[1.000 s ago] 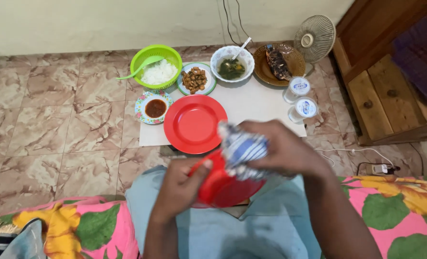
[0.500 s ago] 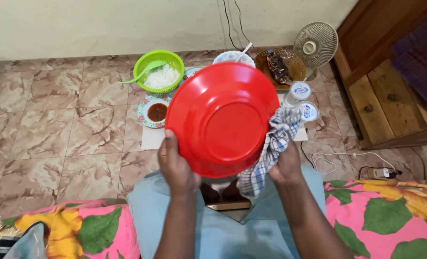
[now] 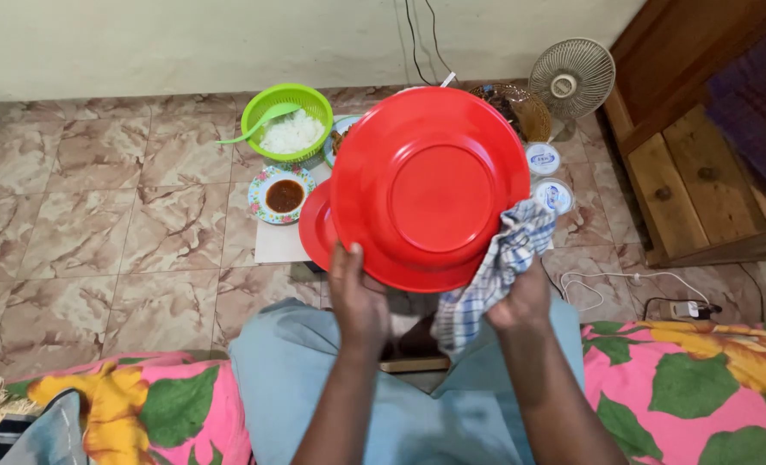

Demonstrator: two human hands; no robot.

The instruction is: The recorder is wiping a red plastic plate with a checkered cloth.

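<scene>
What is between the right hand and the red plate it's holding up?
A blue-and-white checked cloth lies bunched between the right hand and the rim of the raised red plate, seen in the head view.

Tiled floor (image 3: 124, 215), white mat (image 3: 275, 245), perhaps paper.

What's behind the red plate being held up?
A second red plate on the mat peeks out behind the held plate. Edges of a brown dish show; other dishes there are covered.

Bare floor tiles (image 3: 116, 215) left of dishes (image 3: 285, 129)
</scene>
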